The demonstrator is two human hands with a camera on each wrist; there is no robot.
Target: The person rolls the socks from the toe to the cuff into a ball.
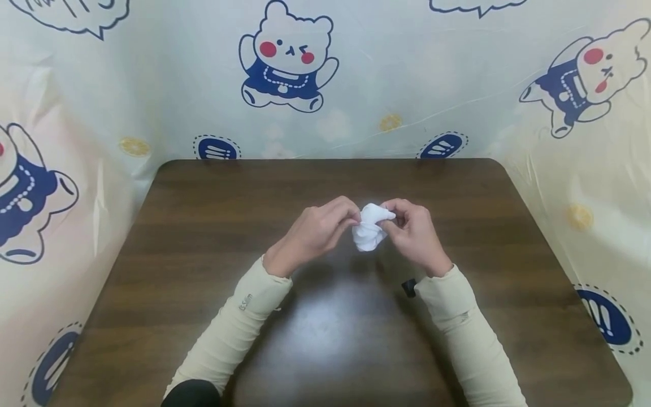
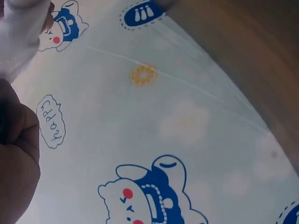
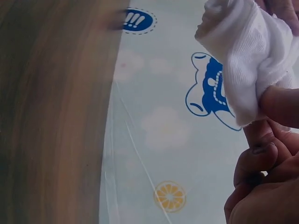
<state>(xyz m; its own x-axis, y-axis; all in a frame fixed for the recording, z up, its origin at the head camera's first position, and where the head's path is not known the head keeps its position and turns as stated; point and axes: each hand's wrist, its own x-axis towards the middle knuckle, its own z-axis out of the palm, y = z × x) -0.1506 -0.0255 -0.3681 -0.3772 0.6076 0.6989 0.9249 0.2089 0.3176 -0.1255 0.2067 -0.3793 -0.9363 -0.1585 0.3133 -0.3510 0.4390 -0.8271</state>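
Observation:
A small white knit cloth (image 1: 368, 234), bunched up like a rolled sock, is held between both hands over the table. My left hand (image 1: 322, 226) pinches its left side with thumb and fingertips. On the other side, my right hand (image 1: 417, 234) pinches a pointed end of the fabric between thumb and index finger. The right wrist view shows the cloth (image 3: 247, 56) close up, with folds and a fine knit texture, and the right thumb (image 3: 282, 107) pressing on it. In the left wrist view the cloth (image 2: 21, 37) is cut off by the edge, above the dark left hand (image 2: 21, 163).
Below the hands is a dark brown wooden table (image 1: 203, 226) with rounded corners. A pale sheet (image 1: 366, 85) printed with bears hangs around its back and sides. A small black object (image 1: 408, 287) sits at the right cuff, and a black rounded shape (image 1: 190, 393) overlaps the left sleeve.

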